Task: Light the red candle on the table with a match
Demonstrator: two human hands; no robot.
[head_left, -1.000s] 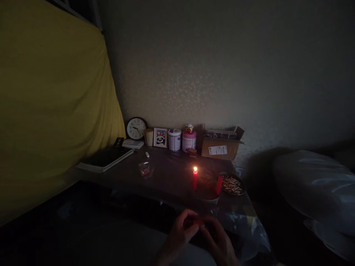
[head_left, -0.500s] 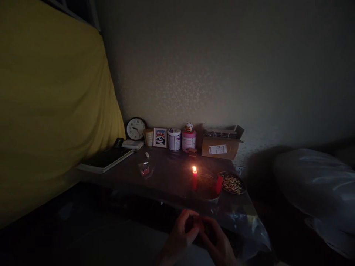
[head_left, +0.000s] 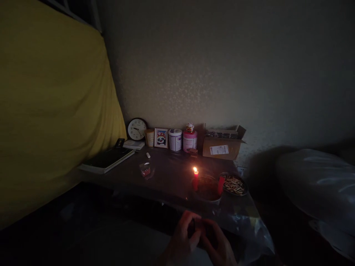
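Note:
My left hand (head_left: 185,234) and my right hand (head_left: 217,240) meet at the fingertips in front of the table's near edge. Their fingers are pinched around something small and dark that I cannot make out. Beyond them, a lit red candle (head_left: 196,181) stands upright at the left side of a round tin (head_left: 212,201). A second red candle (head_left: 220,185), with no flame showing, leans at the tin's right side. Just right of it is a round dish of matchsticks (head_left: 234,185).
On the dark table (head_left: 166,173) lie a small clear packet (head_left: 145,170) and a large book (head_left: 108,160). A clock (head_left: 137,129), a picture frame (head_left: 161,138), a white tin (head_left: 175,140), a pink tin (head_left: 190,142) and a cardboard box (head_left: 222,147) line the wall.
The view has shifted slightly, so the table's things appear a little further right. My hands remain together at the fingertips, with only slight finger movement.

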